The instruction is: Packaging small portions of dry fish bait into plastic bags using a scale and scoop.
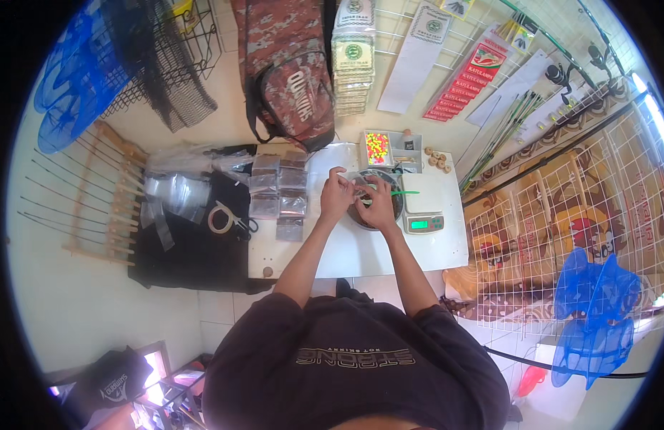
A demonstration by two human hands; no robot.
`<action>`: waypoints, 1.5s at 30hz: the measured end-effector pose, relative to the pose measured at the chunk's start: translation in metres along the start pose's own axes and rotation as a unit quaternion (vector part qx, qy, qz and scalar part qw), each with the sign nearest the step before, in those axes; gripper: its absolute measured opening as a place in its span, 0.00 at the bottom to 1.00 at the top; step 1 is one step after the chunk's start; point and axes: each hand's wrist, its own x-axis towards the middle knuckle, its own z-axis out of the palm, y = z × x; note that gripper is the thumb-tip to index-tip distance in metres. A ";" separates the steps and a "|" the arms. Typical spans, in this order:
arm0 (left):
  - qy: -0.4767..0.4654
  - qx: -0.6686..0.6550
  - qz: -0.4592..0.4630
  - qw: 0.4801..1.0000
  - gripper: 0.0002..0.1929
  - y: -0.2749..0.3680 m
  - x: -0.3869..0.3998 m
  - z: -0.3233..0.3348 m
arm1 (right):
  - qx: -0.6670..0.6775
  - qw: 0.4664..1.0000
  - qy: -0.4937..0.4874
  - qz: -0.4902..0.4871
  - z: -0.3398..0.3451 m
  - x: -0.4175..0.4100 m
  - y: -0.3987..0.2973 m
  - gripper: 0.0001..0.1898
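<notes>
My left hand [336, 194] and my right hand [376, 203] meet over a round tub [367, 224] of dark material on the white table. Between their fingertips they hold a small clear plastic bag [355, 177]; its contents are hard to make out. A green-handled utensil [406, 192] sticks out past the tub's right side. Right of it stands a digital kitchen scale [424, 224] with a lit display. To the left of my left hand, flat clear packets [291, 206] filled with brown material lie in two columns. Behind the tub is a compartment box [388, 153] with bright beads.
Scissors [245, 224], a tape roll [220, 217] and empty plastic bags [177, 194] lie on a black cloth [176, 264] at left. Wooden rings [437, 159] sit by the box. A camouflage bag [294, 80] hangs at the back, and a white wire rack [525, 242] stands right.
</notes>
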 end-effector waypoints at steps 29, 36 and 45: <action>-0.025 0.059 -0.003 0.998 0.21 0.013 -0.013 0.034 | 0.006 0.984 0.006 -0.180 -0.046 -0.017 0.039 0.08; -0.106 0.085 0.038 0.990 0.22 0.037 0.001 0.030 | -0.045 0.986 0.006 -0.160 -0.056 -0.006 0.046 0.13; -0.150 0.043 0.056 0.986 0.18 0.026 0.008 0.028 | -0.075 0.987 -0.056 -0.128 -0.053 0.003 0.066 0.08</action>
